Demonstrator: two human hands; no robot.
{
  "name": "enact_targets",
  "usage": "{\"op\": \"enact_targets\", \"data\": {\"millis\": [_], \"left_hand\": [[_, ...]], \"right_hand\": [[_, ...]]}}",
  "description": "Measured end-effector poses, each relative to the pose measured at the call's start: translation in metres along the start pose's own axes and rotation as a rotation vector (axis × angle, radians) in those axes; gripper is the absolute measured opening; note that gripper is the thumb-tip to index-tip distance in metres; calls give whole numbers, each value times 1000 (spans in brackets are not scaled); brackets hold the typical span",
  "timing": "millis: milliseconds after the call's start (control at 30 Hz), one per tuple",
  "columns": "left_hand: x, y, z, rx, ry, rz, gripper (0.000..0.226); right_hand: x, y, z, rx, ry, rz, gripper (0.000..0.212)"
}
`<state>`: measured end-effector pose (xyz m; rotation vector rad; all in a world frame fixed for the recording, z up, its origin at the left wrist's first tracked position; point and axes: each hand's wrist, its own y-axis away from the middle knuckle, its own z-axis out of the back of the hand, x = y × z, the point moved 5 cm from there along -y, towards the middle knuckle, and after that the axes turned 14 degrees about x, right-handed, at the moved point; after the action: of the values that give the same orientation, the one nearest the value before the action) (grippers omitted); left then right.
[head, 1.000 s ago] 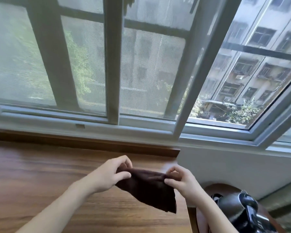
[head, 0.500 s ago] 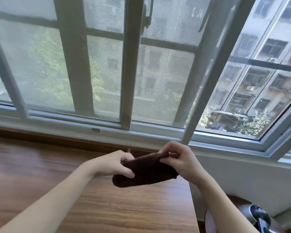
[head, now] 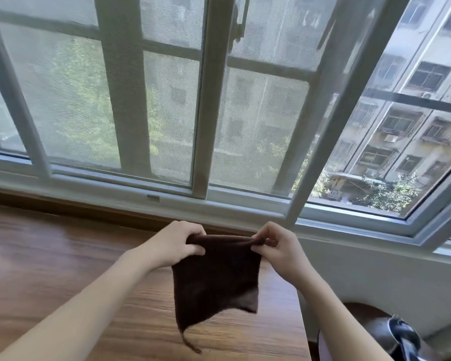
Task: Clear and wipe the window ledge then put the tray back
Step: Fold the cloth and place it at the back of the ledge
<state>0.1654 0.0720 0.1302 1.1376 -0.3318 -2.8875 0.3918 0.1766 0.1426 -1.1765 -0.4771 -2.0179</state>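
left hand [head: 176,243] + right hand [head: 277,247]: each grip pinched on a top corner of the brown cloth [head: 216,277] | cloth hangs over the worktop [head: 63,269], long axis down | window ledge [head: 167,204] lies just beyond both grips (neither hand clearly nearer)

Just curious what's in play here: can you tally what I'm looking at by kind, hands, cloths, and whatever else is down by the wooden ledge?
Hands: 2, left hand and right hand, each pinching a top corner of the cloth
Dark brown cloth: 1
Wooden ledge: 1
Dark kettle-like object, partly cut off at lower right: 1
Total: 5
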Motion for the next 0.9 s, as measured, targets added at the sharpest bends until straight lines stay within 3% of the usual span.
{"op": "enact_targets", "data": {"millis": [200, 300, 400, 500, 600, 700, 800, 900], "left_hand": [[11, -10, 14, -75, -56, 61, 22], [15, -8, 16, -99, -3, 80, 15], [26, 1, -3, 36, -13, 120, 14], [46, 11, -44, 266, -4, 187, 13], [70, 18, -89, 484, 11, 234, 12], [94, 20, -119, 585, 68, 271, 12], [118, 11, -138, 558, 66, 335, 12], [139, -5, -151, 413, 33, 393, 18]], "right_hand": [[-14, -13, -4, -100, 8, -53, 34], [-16, -11, -4, -137, -36, -35, 36], [-32, -2, -15, -48, 20, -70, 33], [-67, 12, -43, 154, 52, -212, 31], [-104, 32, -77, 367, -20, -362, 30], [-131, 43, -97, 435, -123, -479, 29], [-153, 42, -106, 404, -159, -575, 26], [-177, 36, -116, 361, -74, -645, 20]]}}
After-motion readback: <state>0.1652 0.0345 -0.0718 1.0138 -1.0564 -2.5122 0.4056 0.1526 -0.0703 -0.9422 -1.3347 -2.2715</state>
